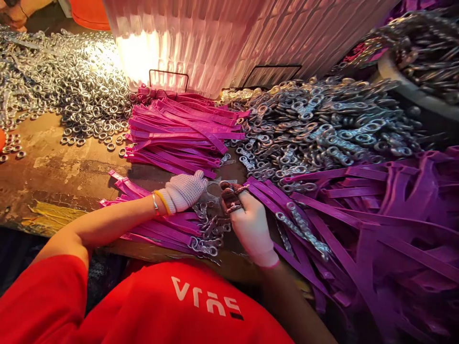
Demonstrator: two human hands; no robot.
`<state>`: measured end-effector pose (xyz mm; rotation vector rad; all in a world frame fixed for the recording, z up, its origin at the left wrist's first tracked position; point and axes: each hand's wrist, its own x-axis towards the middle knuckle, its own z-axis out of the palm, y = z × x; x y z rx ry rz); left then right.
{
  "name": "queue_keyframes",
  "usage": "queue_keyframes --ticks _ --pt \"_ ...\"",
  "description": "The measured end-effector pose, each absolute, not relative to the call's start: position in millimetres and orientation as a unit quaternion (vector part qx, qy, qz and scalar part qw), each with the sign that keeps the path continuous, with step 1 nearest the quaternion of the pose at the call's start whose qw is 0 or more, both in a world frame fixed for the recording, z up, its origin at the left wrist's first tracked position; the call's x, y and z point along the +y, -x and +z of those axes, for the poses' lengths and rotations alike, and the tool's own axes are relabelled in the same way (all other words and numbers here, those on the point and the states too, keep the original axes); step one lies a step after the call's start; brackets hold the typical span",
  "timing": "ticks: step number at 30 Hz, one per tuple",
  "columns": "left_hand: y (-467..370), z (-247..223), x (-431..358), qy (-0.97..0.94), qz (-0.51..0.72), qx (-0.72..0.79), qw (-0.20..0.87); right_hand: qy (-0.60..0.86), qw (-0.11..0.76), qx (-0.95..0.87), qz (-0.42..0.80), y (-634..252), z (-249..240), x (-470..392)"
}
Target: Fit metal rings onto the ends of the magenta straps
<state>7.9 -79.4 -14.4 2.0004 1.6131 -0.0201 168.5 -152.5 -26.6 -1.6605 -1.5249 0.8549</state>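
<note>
My left hand [186, 191], in a dotted white glove with a yellow cuff, is closed with the thumb against the curled fingers; whatever it grips is hidden. It is beside a flat metal piece with a rounded notch [214, 189]. On the other side of that piece my right hand [253, 231], also gloved, curls its fingers, which have dark brown wrapping [231, 196] around them. What it holds cannot be made out. Magenta straps [172, 227] with metal links [206, 246] at their ends lie below my left hand. More linked straps [304, 229] lie right of my right hand.
A stack of magenta straps [179, 131] lies ahead. Loose metal rings [96, 95] are heaped at the left, metal links [322, 124] at the right. Purple straps [401, 239] pile up on the near right. A ribbed translucent panel [186, 38] stands behind.
</note>
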Motion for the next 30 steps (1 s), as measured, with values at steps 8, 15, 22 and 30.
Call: queue_keyframes --ticks 8,15,22,30 --pt "31 1 -104 -0.709 0.115 0.517 0.465 0.512 0.357 -0.724 0.294 -154 -17 -157" --pt "57 19 -159 -0.433 0.236 0.511 0.704 0.525 0.117 -0.828 0.159 -128 6 -170" --pt "62 8 -176 -0.706 0.212 0.501 0.453 0.5 0.005 -0.865 0.042 -115 20 -186" --pt "73 2 -180 -0.7 0.195 0.447 0.521 0.477 0.024 -0.878 -0.009 -115 13 -196"
